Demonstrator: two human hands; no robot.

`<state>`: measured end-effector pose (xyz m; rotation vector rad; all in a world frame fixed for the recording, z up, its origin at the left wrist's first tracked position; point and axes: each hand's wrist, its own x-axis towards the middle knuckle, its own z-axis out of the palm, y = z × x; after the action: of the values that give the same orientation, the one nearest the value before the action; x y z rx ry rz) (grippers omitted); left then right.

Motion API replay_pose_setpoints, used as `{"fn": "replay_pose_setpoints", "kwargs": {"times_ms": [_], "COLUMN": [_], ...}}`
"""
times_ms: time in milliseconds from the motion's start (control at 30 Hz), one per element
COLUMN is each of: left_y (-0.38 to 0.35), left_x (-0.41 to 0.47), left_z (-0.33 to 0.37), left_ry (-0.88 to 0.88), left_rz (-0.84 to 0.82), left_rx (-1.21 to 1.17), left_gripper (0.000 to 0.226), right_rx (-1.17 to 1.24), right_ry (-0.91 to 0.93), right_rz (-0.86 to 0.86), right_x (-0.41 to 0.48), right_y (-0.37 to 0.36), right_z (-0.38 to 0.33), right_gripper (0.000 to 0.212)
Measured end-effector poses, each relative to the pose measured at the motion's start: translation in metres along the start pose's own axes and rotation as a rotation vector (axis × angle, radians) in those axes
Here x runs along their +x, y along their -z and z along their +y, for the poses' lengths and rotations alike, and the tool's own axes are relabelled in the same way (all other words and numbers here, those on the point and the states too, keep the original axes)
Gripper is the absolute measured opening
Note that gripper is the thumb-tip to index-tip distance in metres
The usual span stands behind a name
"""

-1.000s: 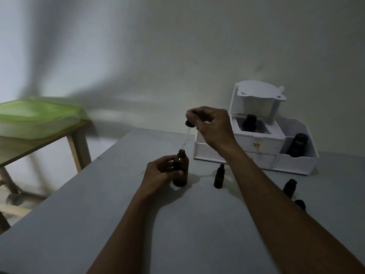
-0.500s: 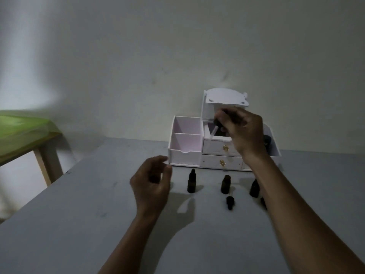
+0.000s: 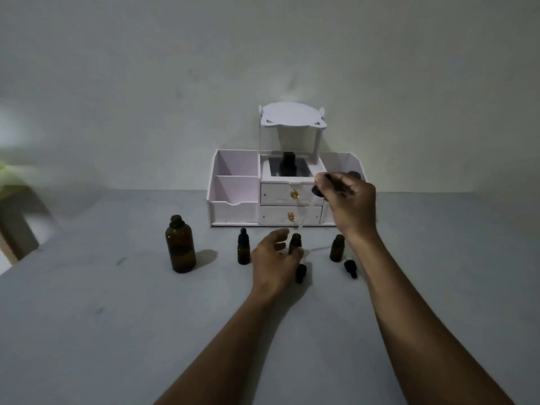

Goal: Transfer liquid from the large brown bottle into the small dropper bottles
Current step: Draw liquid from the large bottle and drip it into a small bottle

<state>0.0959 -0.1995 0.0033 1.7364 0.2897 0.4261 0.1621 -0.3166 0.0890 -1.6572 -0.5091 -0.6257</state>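
Note:
The large brown bottle [image 3: 180, 244] stands uncapped on the grey table [image 3: 117, 317], left of centre. My right hand [image 3: 347, 203] pinches the black bulb of a glass dropper [image 3: 304, 213], whose tip hangs just above an open small dropper bottle [image 3: 295, 243]. My left hand [image 3: 274, 260] reaches around that small bottle with fingers spread; I cannot tell whether it touches. A capped small bottle [image 3: 243, 250] stands to the left, an open one [image 3: 337, 248] to the right. Two loose dropper caps [image 3: 300, 273] [image 3: 350, 268] lie on the table.
A white desk organiser [image 3: 233, 200] with two drawers and side compartments stands against the wall behind the bottles; a dark bottle [image 3: 287, 164] sits in its top tray. A wooden table with something green on it shows at the far left edge [image 3: 8, 182].
My left hand released the large brown bottle and moved right to the small open bottle. My right hand carried the dropper from the large bottle to above the small one.

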Motion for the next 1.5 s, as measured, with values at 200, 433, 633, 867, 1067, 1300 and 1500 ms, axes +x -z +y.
{"fn": "replay_pose_setpoints", "kwargs": {"times_ms": [200, 433, 633, 867, 1067, 1300, 1500], "left_y": [-0.002, -0.002, 0.000, 0.000, 0.001, 0.000, 0.027], "left_x": [0.014, 0.016, 0.013, 0.013, 0.015, 0.012, -0.007], "left_z": [-0.003, -0.008, -0.006, -0.007, -0.008, -0.007, 0.007], "left_ry": [0.049, -0.004, -0.027, -0.040, -0.061, -0.029, -0.187], "left_rz": [-0.016, -0.039, -0.040, -0.050, -0.049, -0.057, -0.027], "left_rx": [-0.034, 0.007, 0.020, 0.022, 0.060, 0.051, 0.159], "left_gripper": [0.052, 0.039, 0.033, 0.033, 0.036, 0.045, 0.058], "right_rx": [-0.021, -0.056, -0.069, -0.075, -0.095, -0.087, 0.042], "right_ry": [0.005, 0.013, 0.029, 0.039, 0.057, 0.042, 0.029], "right_rz": [-0.017, -0.051, -0.041, -0.017, -0.024, 0.033, 0.169], "right_x": [0.000, -0.003, -0.005, -0.006, -0.007, -0.005, 0.004], "right_y": [-0.004, -0.008, -0.011, -0.012, -0.013, -0.010, -0.007], "right_z": [0.009, 0.018, 0.019, 0.017, 0.014, 0.004, -0.014], "right_gripper": [0.009, 0.015, 0.012, 0.008, 0.008, 0.017, 0.026]}}
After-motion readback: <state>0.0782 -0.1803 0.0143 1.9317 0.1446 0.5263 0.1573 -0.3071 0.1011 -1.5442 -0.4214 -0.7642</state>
